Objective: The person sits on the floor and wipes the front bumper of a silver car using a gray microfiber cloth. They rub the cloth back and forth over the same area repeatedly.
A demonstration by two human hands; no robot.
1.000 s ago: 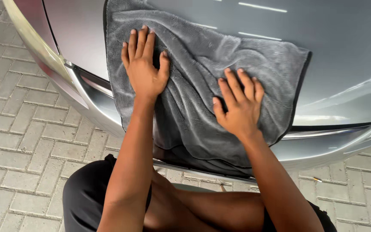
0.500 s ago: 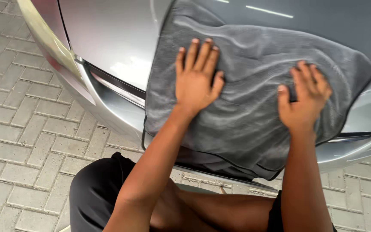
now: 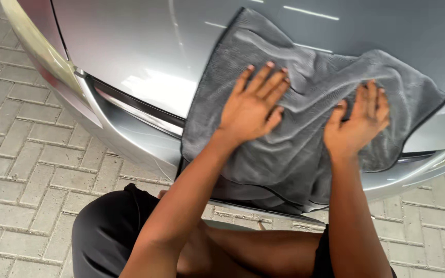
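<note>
A large grey microfibre towel lies spread over the front of a silver car, hanging down over the bumper edge. My left hand presses flat on the towel's middle, fingers spread and pointing up to the right. My right hand presses flat on the towel's right part, fingers together and pointing up. Both palms rest on the cloth without gripping it.
The car's headlight and a dark grille seam run down the left. Grey brick paving surrounds the car. My knees in black shorts are below the bumper.
Both hands have slid the towel to the right across the car's front, leaving bare silver paint at the left. The view has shifted with them.
</note>
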